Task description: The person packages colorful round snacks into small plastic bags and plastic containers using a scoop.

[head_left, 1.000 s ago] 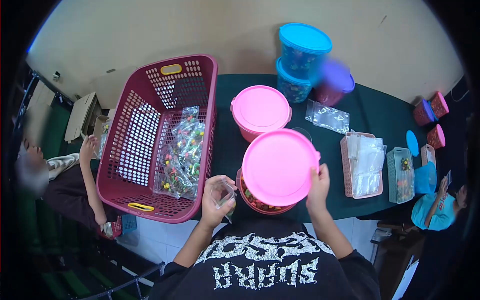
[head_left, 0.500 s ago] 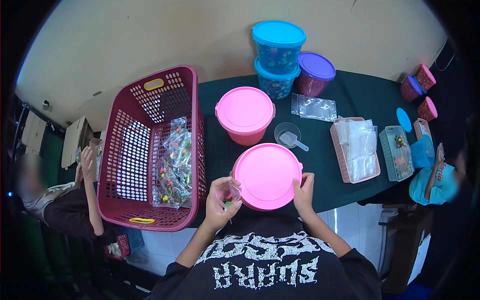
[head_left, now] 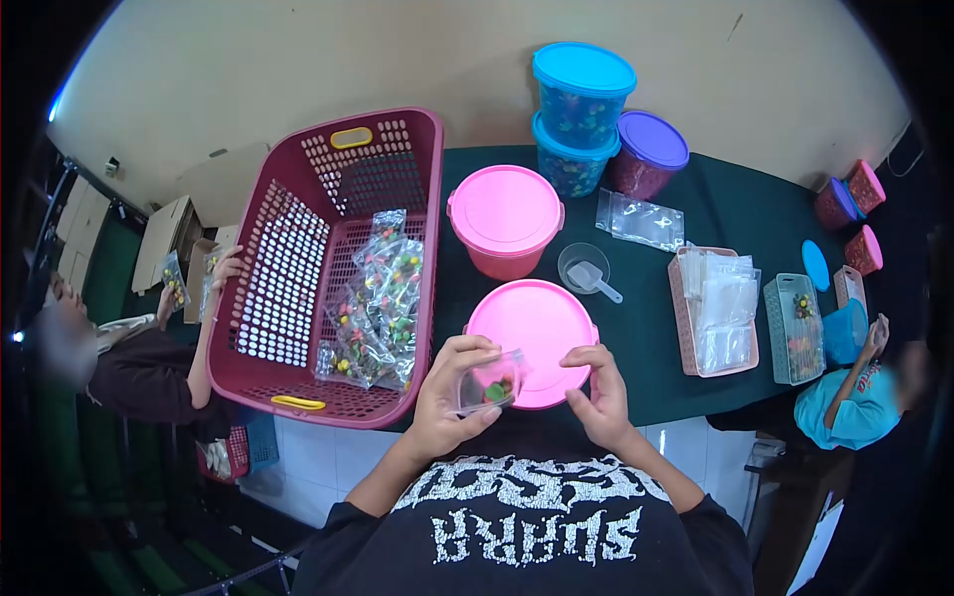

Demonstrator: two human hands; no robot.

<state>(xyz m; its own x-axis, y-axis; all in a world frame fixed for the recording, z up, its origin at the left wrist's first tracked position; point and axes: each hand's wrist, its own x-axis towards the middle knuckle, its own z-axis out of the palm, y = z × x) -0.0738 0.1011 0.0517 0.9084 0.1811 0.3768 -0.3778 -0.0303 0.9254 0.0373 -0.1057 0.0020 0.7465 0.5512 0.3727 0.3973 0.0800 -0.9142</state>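
Observation:
My left hand (head_left: 439, 407) is closed around a small clear plastic bag (head_left: 489, 385) with a few colourful pieces in the bottom, some green and red. The bag is in front of the near pink-lidded tub (head_left: 532, 323), whose lid is on. Over the right edge of that lid, my right hand (head_left: 601, 405) has its thumb and fingers apart and holds nothing. A second pink-lidded tub (head_left: 505, 214) stands just behind. To its right, a white scoop (head_left: 596, 283) lies in a clear round bowl (head_left: 571, 260).
A maroon laundry basket (head_left: 425, 268) holding several filled bags (head_left: 383, 308) stands at left; a co-worker's hand (head_left: 227, 268) touches its rim. Blue tubs (head_left: 581, 99) and a purple-lidded tub (head_left: 651, 149) stand behind. Flat bags fill a pink basket (head_left: 686, 328); another person (head_left: 845, 407) is far right.
My left hand has brought the small bag rightwards over the near tub's lid. My right hand has let go of the lid's edge. The left co-worker's hand has moved to the basket rim.

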